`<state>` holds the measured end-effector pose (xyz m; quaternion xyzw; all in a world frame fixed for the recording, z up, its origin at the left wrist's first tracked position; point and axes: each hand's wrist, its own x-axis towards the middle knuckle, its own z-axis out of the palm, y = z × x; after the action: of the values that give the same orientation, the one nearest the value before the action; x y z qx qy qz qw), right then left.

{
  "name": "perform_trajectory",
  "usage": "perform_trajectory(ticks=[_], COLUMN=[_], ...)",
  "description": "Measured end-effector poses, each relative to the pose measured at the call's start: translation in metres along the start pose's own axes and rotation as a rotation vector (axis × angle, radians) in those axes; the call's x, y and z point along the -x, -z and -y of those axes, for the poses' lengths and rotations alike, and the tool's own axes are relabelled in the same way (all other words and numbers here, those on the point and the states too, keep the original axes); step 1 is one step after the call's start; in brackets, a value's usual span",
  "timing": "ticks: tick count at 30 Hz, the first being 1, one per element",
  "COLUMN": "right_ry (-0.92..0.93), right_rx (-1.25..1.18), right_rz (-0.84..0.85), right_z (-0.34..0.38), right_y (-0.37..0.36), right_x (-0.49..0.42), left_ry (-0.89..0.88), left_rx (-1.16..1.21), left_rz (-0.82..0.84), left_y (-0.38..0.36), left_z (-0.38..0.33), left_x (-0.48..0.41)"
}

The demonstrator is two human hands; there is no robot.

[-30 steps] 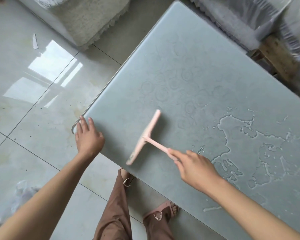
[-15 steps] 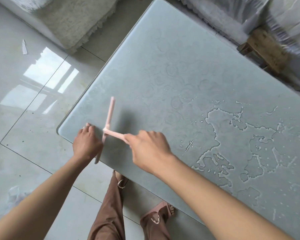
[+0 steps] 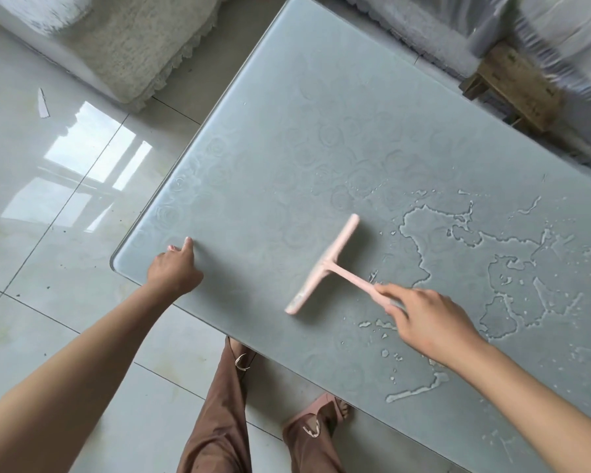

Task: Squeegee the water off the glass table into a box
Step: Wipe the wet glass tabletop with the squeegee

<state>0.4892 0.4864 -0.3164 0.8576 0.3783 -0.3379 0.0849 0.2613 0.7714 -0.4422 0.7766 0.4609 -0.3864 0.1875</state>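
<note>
Gripping squeegee [image 3: 325, 264] handle in right hand [image 3: 430, 322] fingers [image 3: 389, 291] | blade on table [image 3: 287, 131]

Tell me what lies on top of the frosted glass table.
On the frosted glass table: pink squeegee held by right hand, left hand, water puddles. Anything beneath the hands is hidden.

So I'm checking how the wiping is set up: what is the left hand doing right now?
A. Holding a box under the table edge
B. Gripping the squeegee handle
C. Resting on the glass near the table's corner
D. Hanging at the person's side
C: the left hand rests empty on the glass table by its near corner, while the right hand holds the pink squeegee.
</note>
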Motion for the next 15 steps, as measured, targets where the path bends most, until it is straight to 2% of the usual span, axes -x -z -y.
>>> perform_trajectory(ticks=[4, 9, 11, 15], right_ry=[0.035, 0.264, 0.300, 0.258], right_rx=[0.186, 0.044, 0.046, 0.035], right_rz=[-0.088, -0.100, -0.080, -0.047], right_z=[0.019, 0.095, 0.112, 0.076], right_y=[0.018, 0.006, -0.007, -0.028], right_x=[0.015, 0.008, -0.001, -0.007], left_ry=[0.029, 0.060, 0.104, 0.162], left_rx=[0.124, 0.144, 0.125, 0.264], left_rz=[0.054, 0.044, 0.040, -0.062], left_y=[0.002, -0.005, -0.011, -0.025], left_z=[-0.008, -0.017, -0.026, -0.038], left_x=[-0.001, -0.009, -0.010, -0.009])
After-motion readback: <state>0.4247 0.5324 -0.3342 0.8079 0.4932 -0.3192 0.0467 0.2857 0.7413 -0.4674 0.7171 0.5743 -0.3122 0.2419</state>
